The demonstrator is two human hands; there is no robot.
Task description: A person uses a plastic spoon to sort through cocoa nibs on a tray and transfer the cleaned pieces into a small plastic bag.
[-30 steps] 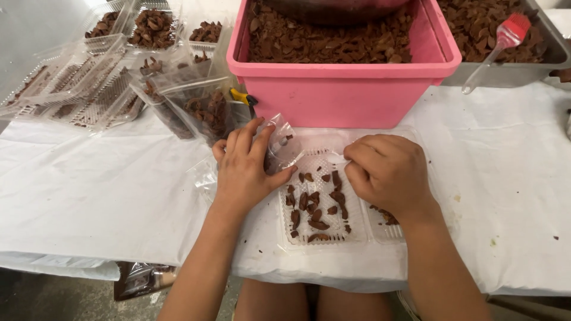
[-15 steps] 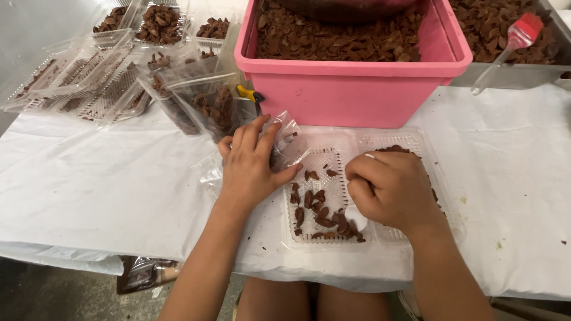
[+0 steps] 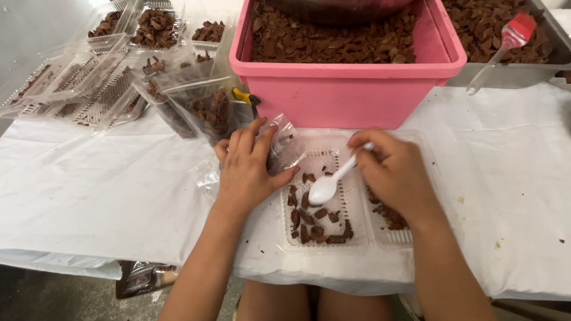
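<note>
My right hand [image 3: 395, 175] now grips a white plastic spoon [image 3: 331, 184] by its handle, fingers closed round it, and the bowl of the spoon hangs over the left compartment of the clear plastic tray [image 3: 357, 244] in front of me. A second ago that hand lay curled over the tray with no spoon showing; now the spoon is out and pointing down at the brown dried pieces [image 3: 315, 223] scattered in the compartment, most of them gathered toward the near edge. So the work has moved from fingers to spoon, and the pieces are being handled in the tray itself.

My left hand [image 3: 250, 172] has hardly moved: it rests flat, fingers spread, on the crinkled clear bag [image 3: 284, 142] at the tray's left edge, pressing rather than gripping.

The tray sits on the white-covered worktop [image 3: 89, 196], just before the pink tub [image 3: 351, 89] full of the same brown pieces. To the left stand filled clear trays [image 3: 71, 83]; at the far right a red brush [image 3: 505, 44] lies in a metal pan [image 3: 517, 74].
</note>
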